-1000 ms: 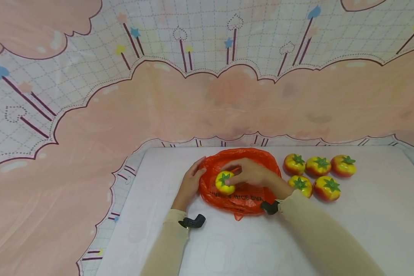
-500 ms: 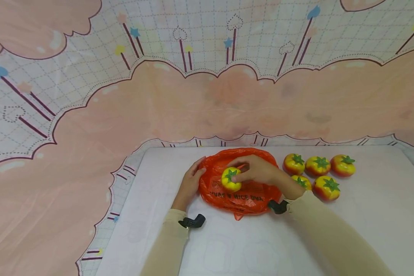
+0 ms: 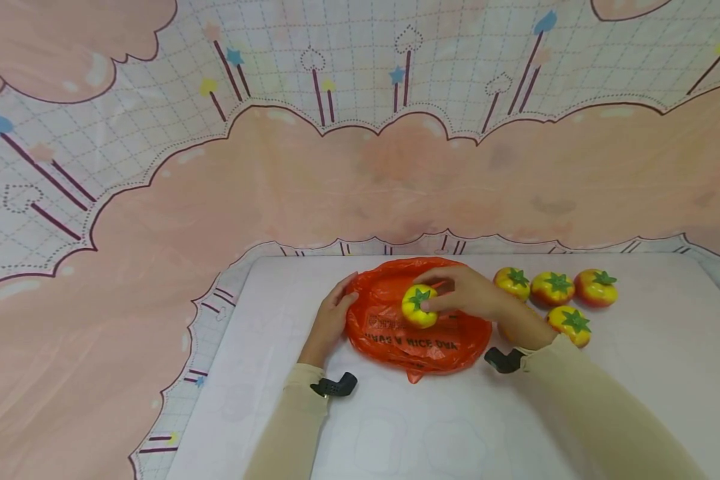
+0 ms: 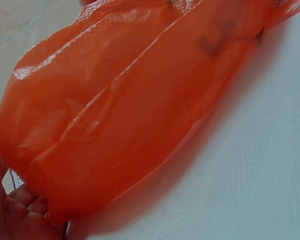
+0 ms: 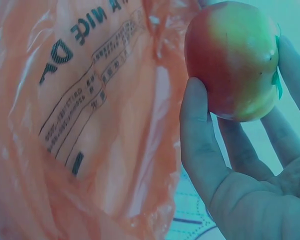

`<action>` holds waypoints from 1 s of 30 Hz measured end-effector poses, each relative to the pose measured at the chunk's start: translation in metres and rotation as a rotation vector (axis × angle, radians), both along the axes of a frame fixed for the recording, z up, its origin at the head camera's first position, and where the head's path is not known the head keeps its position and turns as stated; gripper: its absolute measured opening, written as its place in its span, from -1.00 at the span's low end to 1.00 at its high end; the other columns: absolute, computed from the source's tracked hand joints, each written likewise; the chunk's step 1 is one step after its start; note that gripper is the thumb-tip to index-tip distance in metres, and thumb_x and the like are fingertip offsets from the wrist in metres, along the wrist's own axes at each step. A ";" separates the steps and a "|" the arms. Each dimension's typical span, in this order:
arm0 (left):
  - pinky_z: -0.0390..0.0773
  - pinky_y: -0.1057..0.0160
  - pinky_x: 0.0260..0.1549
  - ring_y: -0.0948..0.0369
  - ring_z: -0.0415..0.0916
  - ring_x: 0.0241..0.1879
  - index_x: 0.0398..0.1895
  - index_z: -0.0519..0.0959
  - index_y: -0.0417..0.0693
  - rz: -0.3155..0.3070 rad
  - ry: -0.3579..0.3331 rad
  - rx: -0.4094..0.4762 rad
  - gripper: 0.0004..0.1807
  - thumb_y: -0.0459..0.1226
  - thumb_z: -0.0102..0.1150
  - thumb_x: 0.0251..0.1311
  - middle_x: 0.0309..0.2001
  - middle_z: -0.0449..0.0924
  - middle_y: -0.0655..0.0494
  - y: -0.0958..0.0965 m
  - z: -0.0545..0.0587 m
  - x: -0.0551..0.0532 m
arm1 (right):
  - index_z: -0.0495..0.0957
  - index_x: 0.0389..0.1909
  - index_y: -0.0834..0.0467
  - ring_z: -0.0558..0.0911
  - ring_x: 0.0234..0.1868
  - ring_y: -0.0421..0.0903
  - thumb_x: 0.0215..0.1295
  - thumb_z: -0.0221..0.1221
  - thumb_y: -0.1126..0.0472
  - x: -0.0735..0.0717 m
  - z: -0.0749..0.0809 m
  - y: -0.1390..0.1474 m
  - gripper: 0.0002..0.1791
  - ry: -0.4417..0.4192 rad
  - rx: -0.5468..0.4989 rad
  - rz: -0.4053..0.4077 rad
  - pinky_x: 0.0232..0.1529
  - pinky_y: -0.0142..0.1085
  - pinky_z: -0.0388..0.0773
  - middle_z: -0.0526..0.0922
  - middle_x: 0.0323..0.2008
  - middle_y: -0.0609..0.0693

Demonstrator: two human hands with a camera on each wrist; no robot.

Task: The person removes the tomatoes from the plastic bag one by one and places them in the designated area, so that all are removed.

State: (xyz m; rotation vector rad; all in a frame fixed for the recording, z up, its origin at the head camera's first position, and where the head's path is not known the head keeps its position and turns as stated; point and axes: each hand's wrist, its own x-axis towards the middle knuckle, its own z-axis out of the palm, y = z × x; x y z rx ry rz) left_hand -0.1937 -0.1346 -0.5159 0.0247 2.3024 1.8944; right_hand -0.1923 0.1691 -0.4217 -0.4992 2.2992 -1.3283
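A red plastic bag with black lettering lies open-mouthed on the white table. At its left rim, my left hand holds the plastic; in the left wrist view its curled fingers are at the bag's edge. Over the mouth, my right hand grips a glossy red-and-yellow tomato with a green star-shaped leaf cap. The right wrist view shows the thumb and fingers around this tomato, beside the bag wall. Whether anything lies inside the bag cannot be told.
Several matching tomatoes stand in two rows on the table right of the bag. My right forearm partly covers the nearer row. A patterned cloth backdrop rises behind the table's far edge.
My right hand has moved to the right and slightly away from me, carrying the tomato from the bag's left part to the middle of its mouth. My left hand stays at the rim.
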 end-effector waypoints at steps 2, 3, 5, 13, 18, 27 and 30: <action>0.37 -0.01 0.44 0.14 0.25 0.52 0.50 0.35 0.39 0.002 -0.002 -0.003 -0.48 -0.03 0.01 0.50 0.51 0.30 0.34 0.000 0.000 0.000 | 0.60 0.24 -0.08 0.64 0.07 0.02 0.16 0.45 -0.10 0.002 0.002 0.004 -0.40 -0.018 0.009 -0.019 -0.05 -0.18 0.75 0.59 0.19 0.01; 0.37 -0.02 0.43 0.13 0.24 0.52 0.49 0.35 0.40 0.001 -0.002 -0.004 -0.48 -0.03 0.01 0.50 0.51 0.30 0.34 0.000 0.000 0.001 | 0.60 0.24 -0.09 0.64 0.05 0.03 0.16 0.45 -0.12 0.003 0.003 0.006 -0.39 -0.026 0.016 -0.029 -0.05 -0.19 0.75 0.60 0.18 0.01; 0.38 -0.02 0.43 0.13 0.25 0.52 0.49 0.36 0.43 0.004 -0.006 -0.008 -0.49 -0.02 0.01 0.50 0.51 0.30 0.34 0.000 0.001 0.001 | 0.59 0.25 -0.08 0.63 0.07 0.02 0.17 0.44 -0.12 0.005 0.007 0.011 -0.38 -0.028 0.030 -0.039 -0.02 -0.21 0.74 0.59 0.20 0.02; 0.37 -0.03 0.43 0.12 0.25 0.52 0.49 0.36 0.42 0.013 -0.008 -0.012 -0.49 -0.03 0.00 0.50 0.51 0.30 0.32 0.001 0.002 0.002 | 0.58 0.25 -0.12 0.55 0.26 0.07 0.18 0.40 -0.21 0.012 0.017 0.034 -0.38 0.036 0.093 -0.052 0.19 -0.07 0.65 0.59 0.25 -0.05; 0.36 -0.03 0.44 0.12 0.24 0.53 0.49 0.35 0.40 0.011 -0.007 -0.007 -0.48 -0.03 0.00 0.51 0.51 0.29 0.33 0.000 0.001 0.002 | 0.57 0.27 -0.11 0.53 0.31 0.15 0.18 0.39 -0.24 0.016 0.018 0.049 -0.34 0.063 0.122 -0.073 0.21 0.03 0.63 0.59 0.27 -0.03; 0.37 -0.03 0.44 0.12 0.24 0.52 0.50 0.34 0.39 0.007 -0.006 -0.018 -0.48 -0.02 0.00 0.51 0.52 0.29 0.33 0.000 0.004 0.004 | 0.54 0.31 -0.11 0.53 0.28 0.18 0.19 0.38 -0.23 0.027 0.020 0.073 -0.32 0.036 0.131 -0.122 0.06 -0.07 0.71 0.54 0.33 0.07; 0.31 -0.05 0.47 0.10 0.21 0.54 0.50 0.35 0.37 0.002 0.006 -0.014 -0.48 -0.04 -0.01 0.51 0.53 0.27 0.29 0.000 0.003 0.003 | 0.51 0.34 -0.09 0.51 0.31 0.21 0.23 0.37 -0.20 0.031 0.020 0.079 -0.33 0.016 0.109 -0.143 0.07 -0.05 0.71 0.52 0.36 0.09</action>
